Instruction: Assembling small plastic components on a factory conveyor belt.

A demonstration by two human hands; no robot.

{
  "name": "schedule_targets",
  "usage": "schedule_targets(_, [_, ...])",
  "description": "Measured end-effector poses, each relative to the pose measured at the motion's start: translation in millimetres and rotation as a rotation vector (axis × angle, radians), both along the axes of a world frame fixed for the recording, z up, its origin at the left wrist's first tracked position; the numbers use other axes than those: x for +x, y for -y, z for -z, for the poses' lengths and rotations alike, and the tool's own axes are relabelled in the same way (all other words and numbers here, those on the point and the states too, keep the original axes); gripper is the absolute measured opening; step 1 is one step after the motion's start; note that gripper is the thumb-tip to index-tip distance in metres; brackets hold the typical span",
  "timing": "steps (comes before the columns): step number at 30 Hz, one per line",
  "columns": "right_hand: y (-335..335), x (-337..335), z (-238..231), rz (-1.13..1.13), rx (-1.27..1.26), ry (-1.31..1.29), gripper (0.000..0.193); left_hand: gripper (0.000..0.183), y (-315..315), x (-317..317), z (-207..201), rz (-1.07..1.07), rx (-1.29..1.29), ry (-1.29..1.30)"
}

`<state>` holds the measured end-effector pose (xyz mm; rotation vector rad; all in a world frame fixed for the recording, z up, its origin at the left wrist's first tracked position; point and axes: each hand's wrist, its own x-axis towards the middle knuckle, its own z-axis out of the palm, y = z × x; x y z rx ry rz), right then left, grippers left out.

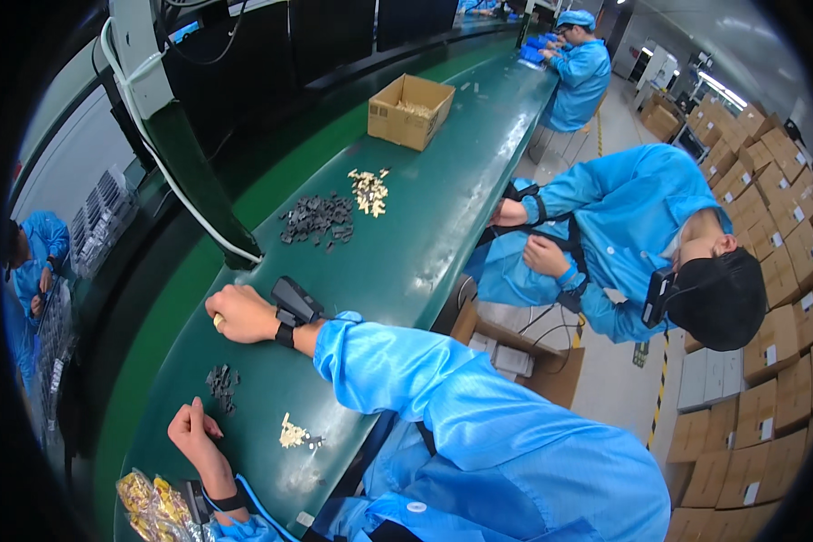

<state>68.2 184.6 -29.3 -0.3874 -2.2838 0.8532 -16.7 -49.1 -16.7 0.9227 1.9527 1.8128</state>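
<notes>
My right hand [240,314] rests as a fist on the green bench [406,262], closed on a small yellow piece [217,319]; a black device is strapped to its wrist. My left hand [192,432] lies nearer the bench's front end, fingers curled; whether it holds anything is hidden. Between the two hands is a small pile of dark parts [221,383]. A small heap of gold-coloured parts [292,436] lies just right of my left hand.
Farther along the bench lie a larger pile of dark parts [316,220], a pile of gold parts [369,191] and an open cardboard box [411,110]. A co-worker in blue [623,226] sits beside me, another [576,77] farther off. A clear bag of yellow parts [149,504] lies by my left wrist.
</notes>
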Motion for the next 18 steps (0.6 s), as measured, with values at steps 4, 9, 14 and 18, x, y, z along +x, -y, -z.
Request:
schedule_targets(4, [-2.2, 1.3, 2.4, -0.008, -0.004, 0.024, 0.011, 0.045, -3.1, -0.1, 5.3, -0.006, -0.042, 0.032])
schedule_targets(9, [-4.4, -4.0, 4.0, 0.049, -0.004, -0.024, 0.009, 0.046, -4.2, -3.8, 10.2, 0.024, -0.039, -0.061])
schedule_targets(14, [-4.1, -4.8, 7.0, 0.032, -0.010, -0.007, 0.009, 0.046, -3.2, 1.4, 12.2, 0.006, -0.123, -0.081])
schedule_targets(18, [-2.2, -1.3, 7.5, 0.025, -0.016, -0.030, 0.009, 0.047, -6.1, 5.8, 11.1, -0.001, -0.120, -0.094])
